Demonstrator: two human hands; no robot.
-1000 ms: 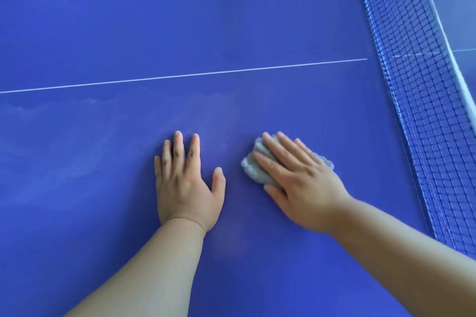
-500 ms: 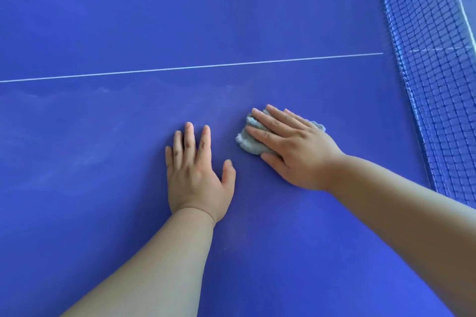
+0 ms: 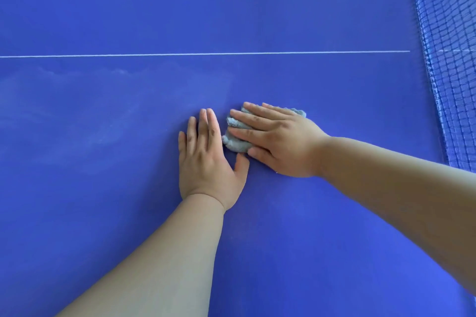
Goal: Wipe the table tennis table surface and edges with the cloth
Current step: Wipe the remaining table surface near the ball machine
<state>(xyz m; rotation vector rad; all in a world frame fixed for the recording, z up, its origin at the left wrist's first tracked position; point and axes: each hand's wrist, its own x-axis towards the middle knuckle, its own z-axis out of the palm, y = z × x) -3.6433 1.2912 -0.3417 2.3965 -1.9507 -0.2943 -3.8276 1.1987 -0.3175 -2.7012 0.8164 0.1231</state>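
The whole view is filled by a blue table (image 3: 309,239). On its left part, pale cloudy marks (image 3: 103,134) are seen on the near side of a thin white line (image 3: 206,54), which is drawn straight across the table to the net. Near the middle of the seen part, on the near side of the line, the left hand (image 3: 208,162) is laid flat on the table. Its fingers are held straight and close together, pointed away from the person, and nothing is held in it. Just to the right of its fingers, a small grey cloth (image 3: 235,143) is bunched up on the table, well apart from the line and from the net. It cannot be told if the cloth and the left first finger touch. The cloth is pressed down by the right hand (image 3: 280,141), which is laid on top of it with straight fingers pointed to the left. Most of the cloth is hidden under this hand; only its left end and a bit of its far edge are seen. The right thumb is set on the table just beside the cloth, close to the left thumb tip. At the far right, a blue net (image 3: 448,59) is stood up across the table.
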